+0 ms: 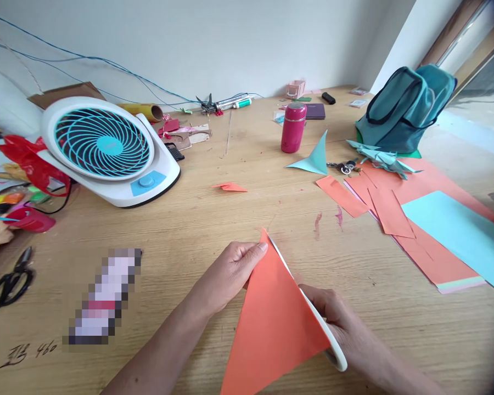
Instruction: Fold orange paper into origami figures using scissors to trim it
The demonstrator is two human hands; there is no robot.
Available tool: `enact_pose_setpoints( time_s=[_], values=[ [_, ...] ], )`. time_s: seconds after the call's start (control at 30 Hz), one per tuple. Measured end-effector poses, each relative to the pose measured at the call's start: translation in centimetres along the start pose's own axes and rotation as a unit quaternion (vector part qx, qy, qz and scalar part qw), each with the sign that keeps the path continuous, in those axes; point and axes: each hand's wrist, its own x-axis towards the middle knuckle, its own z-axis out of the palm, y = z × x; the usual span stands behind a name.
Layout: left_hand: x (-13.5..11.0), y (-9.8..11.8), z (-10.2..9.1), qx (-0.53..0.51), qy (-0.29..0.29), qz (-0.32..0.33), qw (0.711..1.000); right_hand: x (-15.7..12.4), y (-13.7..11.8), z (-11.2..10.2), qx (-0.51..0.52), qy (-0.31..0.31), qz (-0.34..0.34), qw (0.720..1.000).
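An orange paper folded into a triangle (278, 318) is held above the wooden table (197, 230) near the front edge. My left hand (230, 271) pinches its top corner, fingers pressed together on the paper. My right hand (341, 323) grips the folded right edge, where the white underside curls outward. The lower tip of the triangle runs out of view at the bottom.
A white and blue desk fan (107, 148) stands at the left, black scissors (8, 282) near the left edge. A pink bottle (293, 127), a teal bag (407, 107), a teal paper cone (315, 159) and orange and blue sheets (428, 219) lie to the right.
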Motion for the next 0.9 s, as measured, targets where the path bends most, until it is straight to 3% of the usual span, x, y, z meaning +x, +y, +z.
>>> enact_pose_setpoints(
  time_s=[0.43,0.9],
  values=[
    [-0.1,0.66,0.25,-0.036,-0.024,-0.013,0.999,-0.06,-0.05,0.11,0.02,0.003,-0.007,1.0],
    [-0.43,0.31,0.38,-0.004,-0.04,-0.026,0.999,-0.09,-0.06,0.09,0.04,0.006,-0.018,0.999]
  ],
)
